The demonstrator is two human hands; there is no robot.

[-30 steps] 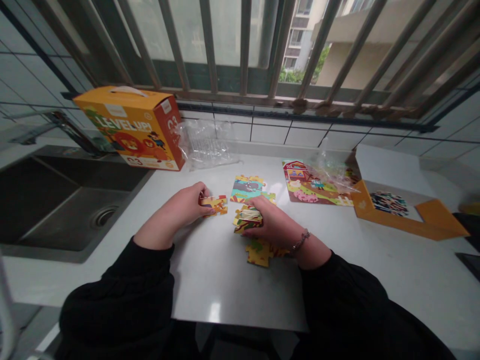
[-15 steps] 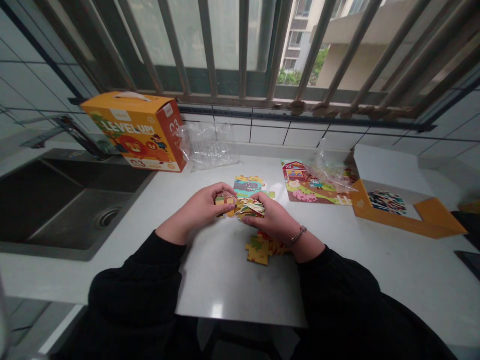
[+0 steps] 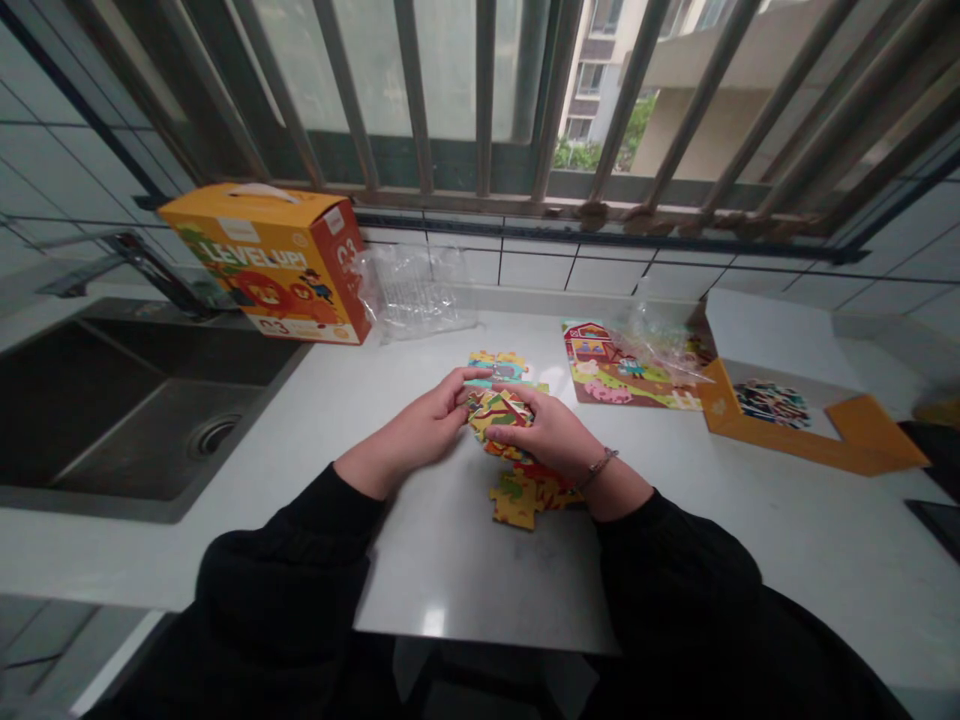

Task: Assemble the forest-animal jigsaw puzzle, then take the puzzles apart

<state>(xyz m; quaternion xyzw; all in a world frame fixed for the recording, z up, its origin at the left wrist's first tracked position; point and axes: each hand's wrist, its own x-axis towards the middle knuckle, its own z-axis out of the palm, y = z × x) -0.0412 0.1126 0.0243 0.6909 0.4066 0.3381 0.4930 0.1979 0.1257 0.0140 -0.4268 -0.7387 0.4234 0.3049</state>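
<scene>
A bundle of colourful jigsaw puzzle pieces (image 3: 498,418) sits between my hands. My right hand (image 3: 556,432) grips it from the right, thumb across the front. My left hand (image 3: 435,418) closes on its left side, the index finger stretched along the top edge. Just beyond my fingers lie joined puzzle pieces with a grey animal on blue (image 3: 507,368), partly covered by the left fingertips. Nearer to me, yellow puzzle pieces with green and red patches (image 3: 514,500) rest on the counter, partly under my right wrist.
A farm picture sheet (image 3: 611,375) lies right of centre with clear plastic wrap (image 3: 660,340) on it. Farther right, an opened orange box (image 3: 870,440) holds more pieces. An orange carton (image 3: 277,270) and plastic packaging (image 3: 420,295) stand back left, near the sink (image 3: 150,420).
The pieces held apart by my left hand have come together with the right hand's bundle. My left fingers have shifted up and along its edge.
</scene>
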